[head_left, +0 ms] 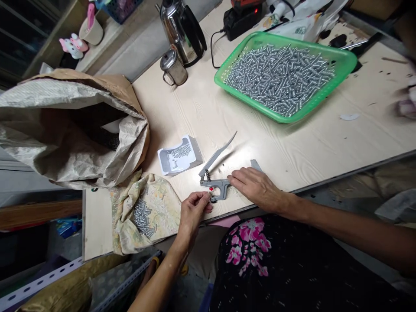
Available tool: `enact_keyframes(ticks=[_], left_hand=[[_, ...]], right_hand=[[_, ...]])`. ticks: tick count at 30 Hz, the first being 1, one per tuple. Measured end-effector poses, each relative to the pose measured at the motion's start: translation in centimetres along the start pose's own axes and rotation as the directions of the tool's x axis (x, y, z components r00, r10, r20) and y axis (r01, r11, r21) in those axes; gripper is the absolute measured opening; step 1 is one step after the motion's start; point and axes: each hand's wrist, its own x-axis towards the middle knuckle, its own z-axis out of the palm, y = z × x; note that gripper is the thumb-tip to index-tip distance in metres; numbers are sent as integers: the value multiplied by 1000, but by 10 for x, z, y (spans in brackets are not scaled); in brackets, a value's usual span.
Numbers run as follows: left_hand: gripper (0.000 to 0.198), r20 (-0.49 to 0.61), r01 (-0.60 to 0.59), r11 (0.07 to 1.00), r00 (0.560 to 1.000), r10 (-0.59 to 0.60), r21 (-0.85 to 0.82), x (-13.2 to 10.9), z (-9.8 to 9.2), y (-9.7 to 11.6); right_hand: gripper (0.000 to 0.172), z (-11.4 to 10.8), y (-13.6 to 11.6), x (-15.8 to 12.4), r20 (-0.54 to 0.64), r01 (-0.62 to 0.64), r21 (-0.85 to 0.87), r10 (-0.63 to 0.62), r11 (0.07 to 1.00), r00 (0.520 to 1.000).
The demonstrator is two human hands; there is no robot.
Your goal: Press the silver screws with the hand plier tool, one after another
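Grey hand-press pliers (pixel 222 186) lie at the table's front edge, with a long lever (pixel 218 155) raised, a coil spring at the pivot and a small red part in the C-shaped jaw. My left hand (pixel 194 212) has thumb and fingertips pinched together at that jaw; whatever is between them is too small to make out. Over the lower handle rests my right hand (pixel 253 186), fingers together and curled on it. A white tray (pixel 165 167) with small metal screw-like pieces stands just behind. More such pieces (pixel 144 218) lie on a flowered cloth (pixel 167 197) left of my left hand.
A green basket (pixel 224 84) heaped with silvery pieces stands at the back right. An open paper sack (pixel 130 93) is on the left. Behind are a metal mug (pixel 177 71), a kettle (pixel 180 32) and a black charger (pixel 240 24). Someone's blurred hand (pixel 407 104) shows far right.
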Motion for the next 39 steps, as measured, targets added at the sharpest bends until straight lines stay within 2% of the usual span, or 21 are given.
enact_keyframes(ticks=[8, 14, 18, 22, 27, 33, 39], left_hand=[[48, 0, 6, 1000, 1000, -6, 15, -2, 3, -1], [48, -12, -6, 999, 1000, 6, 36, -3, 7, 5], [49, -40, -46, 999, 998, 47, 29, -1, 10, 2], [51, -43, -40, 999, 998, 40, 4, 1, 11, -1], [50, 40, 23, 997, 999, -26, 75, 5, 4, 6], [42, 103, 81, 967, 989, -109, 240, 12, -4, 13], [36, 163, 31, 958, 983, -80, 286, 16, -9, 11]], right_hand=[[28, 2, 0, 1, -60, 64, -72, -69, 995, 996], [25, 3, -1, 0, -77, 24, -29, -26, 999, 997], [27, 4, 0, -1, -48, -2, 14, 3, 1000, 999], [28, 5, 0, -1, -53, 3, 5, -3, 1000, 999], [26, 5, 0, 0, -3, 25, -16, -25, 1000, 1000], [20, 2, 0, 2, 107, -49, 54, 43, 997, 993], [23, 1, 0, 3, 151, -54, 29, 49, 998, 987]])
